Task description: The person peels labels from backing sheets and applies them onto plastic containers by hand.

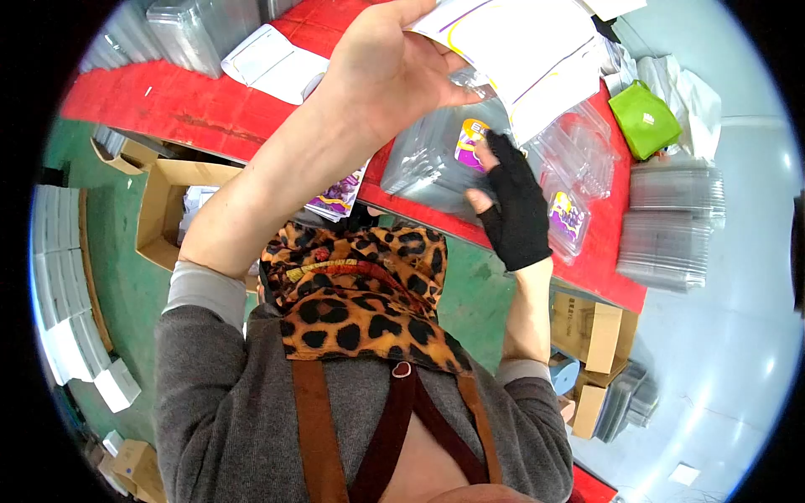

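My left hand [390,71], bare, grips a white label sheet [524,54] with yellow and purple curved lines, raised above the red table. Below the sheet lies a clear plastic box [432,163] bearing a yellow and purple label [472,142]. My right hand [516,201], in a black fingerless glove, rests at that label with thumb and finger apart. Its other fingers are partly hidden beneath the sheet. To its right sits another clear plastic package [568,218] with a similar purple label.
Red table [168,105] carries stacked clear boxes [205,33] and a paper sheet [272,65] at back left. Purple printed sheets [340,194] lie at the front edge. Clear tray stacks [671,222] and a green bag [644,120] are at right. A cardboard box [159,214] stands at left.
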A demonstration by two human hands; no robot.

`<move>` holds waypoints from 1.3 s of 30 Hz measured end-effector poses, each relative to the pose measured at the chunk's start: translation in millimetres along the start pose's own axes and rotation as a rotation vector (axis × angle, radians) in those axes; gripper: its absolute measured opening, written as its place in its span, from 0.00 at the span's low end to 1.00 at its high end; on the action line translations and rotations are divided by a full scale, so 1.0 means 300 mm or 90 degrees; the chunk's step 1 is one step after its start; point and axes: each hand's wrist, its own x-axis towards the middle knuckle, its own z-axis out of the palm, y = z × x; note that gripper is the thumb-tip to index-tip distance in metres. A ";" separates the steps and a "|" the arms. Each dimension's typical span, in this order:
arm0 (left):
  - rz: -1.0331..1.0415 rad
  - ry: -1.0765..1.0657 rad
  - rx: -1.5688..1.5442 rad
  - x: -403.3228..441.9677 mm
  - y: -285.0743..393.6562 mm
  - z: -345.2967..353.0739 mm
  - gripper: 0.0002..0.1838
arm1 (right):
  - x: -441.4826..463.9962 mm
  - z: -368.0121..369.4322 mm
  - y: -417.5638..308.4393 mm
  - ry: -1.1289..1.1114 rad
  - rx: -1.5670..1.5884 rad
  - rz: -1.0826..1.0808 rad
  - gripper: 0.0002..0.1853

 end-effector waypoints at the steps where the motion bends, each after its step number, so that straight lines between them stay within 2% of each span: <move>1: 0.000 0.002 0.009 -0.002 0.002 0.010 0.28 | -0.027 -0.002 0.018 0.021 -0.004 0.050 0.29; 3: 0.002 0.005 0.026 -0.007 0.004 0.028 0.28 | -0.085 -0.018 0.049 0.102 -0.014 0.198 0.23; 5: 0.002 0.039 0.029 0.002 -0.001 0.044 0.28 | -0.161 -0.001 0.121 0.217 -0.062 0.256 0.19; 6: 0.003 0.057 0.029 0.006 -0.005 0.046 0.29 | -0.189 -0.007 0.132 0.213 -0.023 0.285 0.18; 8: 0.007 0.005 0.023 0.003 -0.007 0.028 0.29 | -0.236 -0.015 0.140 0.203 0.056 0.343 0.15; 12: -0.013 -0.009 -0.008 -0.002 -0.006 0.019 0.26 | -0.247 -0.017 0.126 0.206 0.083 0.336 0.13; 15: -0.068 -0.185 -0.189 0.012 -0.009 -0.113 0.28 | -0.242 -0.021 0.126 0.215 0.085 0.329 0.13; 18: -0.046 -0.086 -0.159 -0.005 -0.015 -0.110 0.28 | -0.252 -0.021 0.145 0.227 0.105 0.339 0.13; 20: -0.017 0.068 -0.087 -0.004 -0.020 -0.058 0.28 | -0.266 -0.027 0.169 0.242 0.127 0.353 0.13; 21: -0.004 0.145 -0.051 -0.003 -0.021 -0.037 0.28 | -0.261 -0.041 0.167 0.245 0.228 0.421 0.13; 23: -0.004 0.165 -0.034 -0.003 -0.021 -0.019 0.28 | -0.248 -0.076 0.156 0.249 0.432 0.555 0.15; 27: -0.015 0.170 -0.003 -0.009 -0.031 -0.022 0.27 | -0.229 -0.102 0.171 0.251 0.796 0.600 0.14; 31: 0.042 0.238 0.289 -0.072 -0.048 -0.010 0.26 | -0.273 -0.097 0.275 0.197 0.947 0.531 0.17; 34: 0.071 0.292 0.498 -0.132 -0.043 -0.053 0.23 | -0.251 -0.092 0.239 0.282 0.887 0.574 0.21; 36: 0.066 0.336 0.363 -0.160 -0.075 -0.014 0.23 | -0.259 -0.095 0.248 0.266 0.906 0.552 0.22; 39: 0.194 0.213 0.770 -0.208 -0.115 -0.067 0.22 | -0.254 -0.096 0.238 0.257 0.891 0.548 0.22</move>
